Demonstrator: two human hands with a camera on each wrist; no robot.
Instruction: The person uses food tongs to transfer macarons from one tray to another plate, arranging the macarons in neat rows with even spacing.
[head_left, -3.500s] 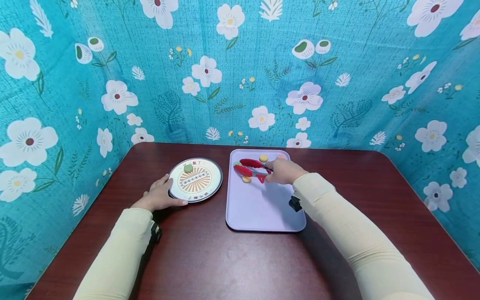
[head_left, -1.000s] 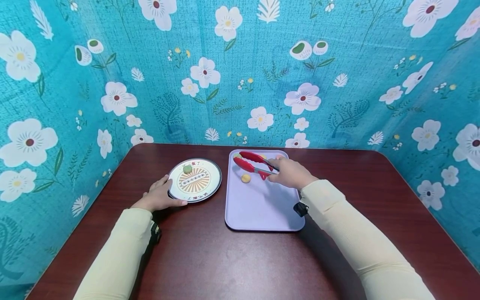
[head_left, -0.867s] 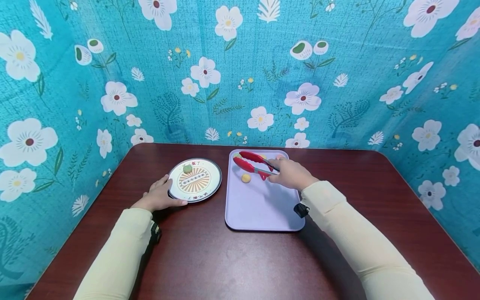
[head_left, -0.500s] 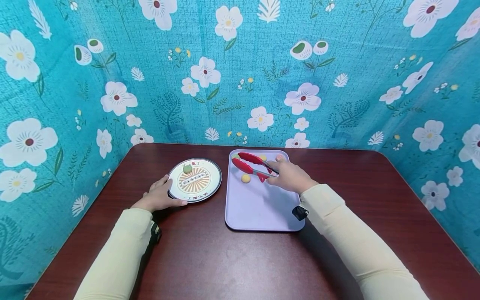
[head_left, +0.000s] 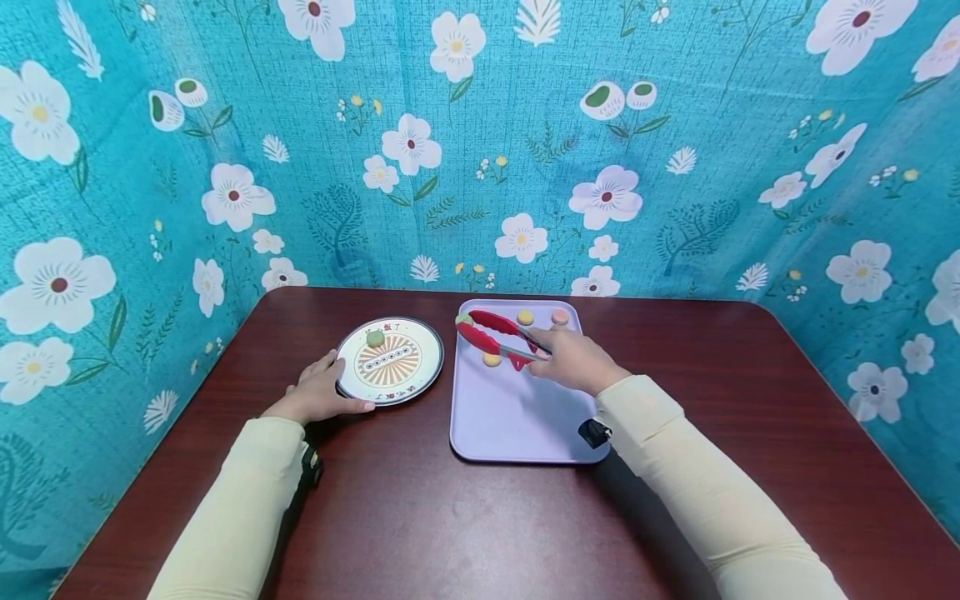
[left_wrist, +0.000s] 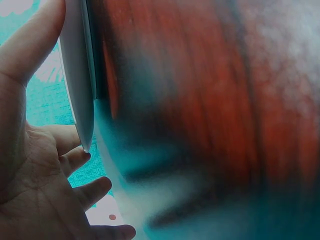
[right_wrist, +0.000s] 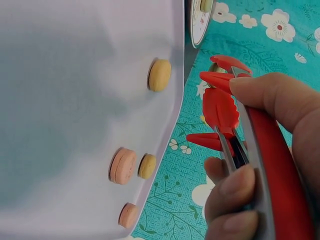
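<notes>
My right hand (head_left: 573, 360) grips red-and-metal tongs (head_left: 495, 322), fingers and thumb wrapped round the handles. A green macaron (head_left: 464, 319) is caught between the tong tips, above the far left edge of the lilac tray (head_left: 525, 425); in the right wrist view the tips partly hide this green macaron (right_wrist: 216, 69). To the left, my left hand (head_left: 315, 390) rests against the near left rim of a round patterned plate (head_left: 412, 379). Its fingers are spread and fairly straight along the rim in the left wrist view. Another green macaron (head_left: 375, 338) lies on the plate.
On the tray lie a yellow macaron (head_left: 525, 317) and a pink macaron (head_left: 560, 317) at the far end, with a second yellow macaron (head_left: 491, 360) nearer. The right wrist view shows another pink macaron (right_wrist: 128, 215). A floral turquoise cloth (head_left: 480, 150) borders the dark wooden table (head_left: 420, 517).
The tongs closed on the green macaron at the tray's far left corner and have shifted left with it towards the tray edge. The left hand and plate stay put.
</notes>
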